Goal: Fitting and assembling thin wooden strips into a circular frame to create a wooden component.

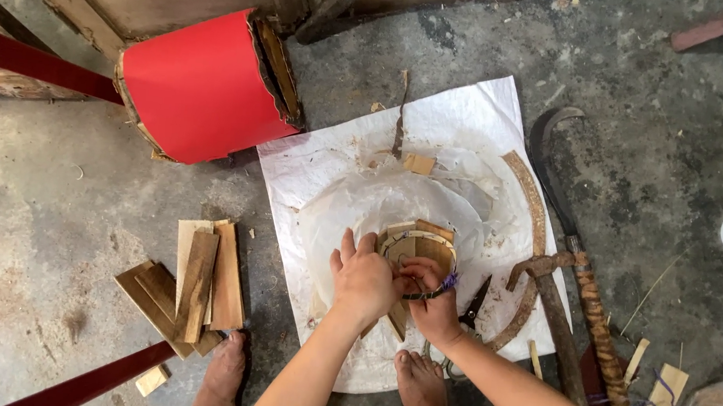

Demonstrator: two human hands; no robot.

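Gripping a ring of wooden slats [416,242] on the white sheet [313,170], left hand [363,279] and right hand [431,305] both close around it; hammer [552,294] at three o'clock.

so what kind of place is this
Probably a small woodcraft workshop, worked on a bare concrete floor. A hammer and a sickle lie by a white sheet, with a pile of wood slats nearby.

Both bare forearms reaching forward and converging, left hand [362,277] palm down with fingers extended and close together, right hand [433,300] just beside it, fingers curled inward in a pinching grip, wrists nearly touching.
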